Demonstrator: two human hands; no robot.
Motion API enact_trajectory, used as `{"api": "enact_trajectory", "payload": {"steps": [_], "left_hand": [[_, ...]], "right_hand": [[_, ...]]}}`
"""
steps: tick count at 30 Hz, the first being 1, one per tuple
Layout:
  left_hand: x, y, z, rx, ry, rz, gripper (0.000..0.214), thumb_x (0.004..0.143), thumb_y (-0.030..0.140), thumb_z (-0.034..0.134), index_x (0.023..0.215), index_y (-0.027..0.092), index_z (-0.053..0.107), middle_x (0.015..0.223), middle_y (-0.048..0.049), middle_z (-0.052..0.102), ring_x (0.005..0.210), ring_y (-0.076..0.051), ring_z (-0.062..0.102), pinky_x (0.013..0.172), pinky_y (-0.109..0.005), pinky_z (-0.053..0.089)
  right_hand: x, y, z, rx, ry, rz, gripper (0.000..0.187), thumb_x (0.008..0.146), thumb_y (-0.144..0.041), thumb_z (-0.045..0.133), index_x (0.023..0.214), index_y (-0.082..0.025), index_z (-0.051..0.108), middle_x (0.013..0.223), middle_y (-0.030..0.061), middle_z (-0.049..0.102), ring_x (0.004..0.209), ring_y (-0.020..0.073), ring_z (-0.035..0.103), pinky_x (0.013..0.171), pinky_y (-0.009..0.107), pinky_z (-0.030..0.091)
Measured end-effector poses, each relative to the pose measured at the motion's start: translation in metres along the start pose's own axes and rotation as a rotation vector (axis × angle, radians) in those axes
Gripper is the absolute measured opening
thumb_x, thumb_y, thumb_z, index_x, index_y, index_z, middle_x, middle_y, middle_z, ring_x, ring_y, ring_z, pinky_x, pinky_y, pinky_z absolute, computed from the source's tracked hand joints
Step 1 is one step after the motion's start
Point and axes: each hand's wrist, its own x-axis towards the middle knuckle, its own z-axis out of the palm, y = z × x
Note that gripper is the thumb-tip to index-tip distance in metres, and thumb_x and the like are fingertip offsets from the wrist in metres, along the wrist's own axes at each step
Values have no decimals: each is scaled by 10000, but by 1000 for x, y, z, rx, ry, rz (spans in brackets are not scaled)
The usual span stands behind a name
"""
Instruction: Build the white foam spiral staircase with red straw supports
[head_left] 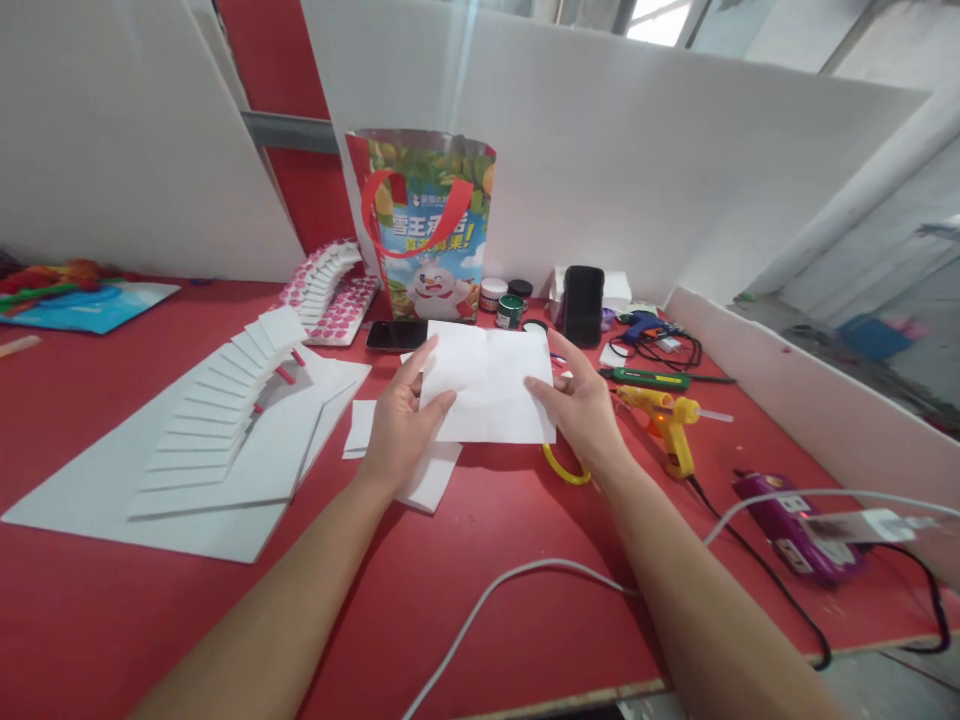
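Observation:
A white sheet of paper (489, 385) with a faint vertical crease is held up above the red table between both hands. My left hand (403, 425) pinches its left edge, thumb in front. On the right edge, my right hand (585, 405) grips it the same way. Below the sheet lie folded white papers (431, 478), partly hidden by my left hand. Scissors with a yellow handle (564, 468) rest beneath my right hand, mostly covered; I cannot make out their blades. To the left, a curved staircase model of white board (217, 400) with pink supports stands on white boards (82, 505).
Behind stand a paper bag (435, 230), paint jars (510, 310) and an upright black phone (583, 305); another phone (390, 335) lies flat. At right are a yellow glue gun (671, 425), a green-handled knife (649, 378) and a purple power strip (799, 530). A white cable (525, 570) crosses the front.

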Motion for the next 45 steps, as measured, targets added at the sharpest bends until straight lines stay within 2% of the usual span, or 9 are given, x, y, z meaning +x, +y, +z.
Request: {"api": "enact_trajectory", "payload": {"steps": [2,4,10,18,27,32,38,41,45], "left_hand": [[1,-3,-3,90,34,17,480,772,286,795,1247,239,737,1140,-67,768,1070,-256,705,1021,-444,534],[2,-4,-4,129,48,20,334,775,302,800,1101,230,801,1103,-63,775,1080,-260,696,1050,-451,509],[4,-6,-7,84,49,57,331,768,281,810,1096,245,799,1166,-50,738,1113,-227,658,1041,-383,486],[4,-3,-9,180,62,87,308,763,305,812,1067,252,810,947,5,604,855,-145,558,823,-259,460],[2,6,-8,284,57,178,184,797,302,793,972,259,831,786,17,497,721,-150,458,710,-268,406],[1,10,-7,363,16,237,95,851,298,743,895,253,814,841,-2,562,790,-167,520,790,-294,444],[1,19,-10,369,60,333,101,817,318,773,773,234,738,963,-30,589,981,-211,583,950,-333,452],[1,22,-12,208,17,226,168,800,325,779,723,211,682,1025,-43,652,1004,-214,611,930,-326,471],[3,19,-13,40,-38,-75,225,792,364,779,701,203,650,608,25,572,564,-119,491,570,-244,413]], "right_hand": [[1,0,-4,-74,-11,-78,774,752,-386,797,1477,-274,551,628,-45,647,565,173,566,535,323,496],[2,-2,-8,-134,-23,-120,612,769,-405,787,1354,-263,679,635,-40,619,583,149,520,573,315,482],[2,-10,-12,-157,-163,-81,307,661,-364,873,925,-214,832,776,10,705,669,139,529,657,312,455],[4,-9,-15,-99,-172,-75,303,664,-366,871,932,-230,830,871,28,756,785,190,623,770,345,489],[7,-13,-22,-260,-170,-230,206,763,-376,793,923,-252,834,825,24,708,731,170,570,741,340,454],[10,-12,-26,-436,-151,-369,167,832,-384,729,877,-255,825,768,29,600,746,184,554,744,354,457],[6,-19,-25,-395,-109,-438,232,863,-442,702,790,-223,729,1046,77,651,957,222,606,840,358,466],[2,-20,-22,-307,-86,-281,298,883,-507,663,800,-220,660,744,12,613,690,169,540,651,304,417],[0,-20,-18,-282,-41,-201,339,851,-548,686,794,-221,617,626,-26,527,582,134,435,561,276,337]]}}
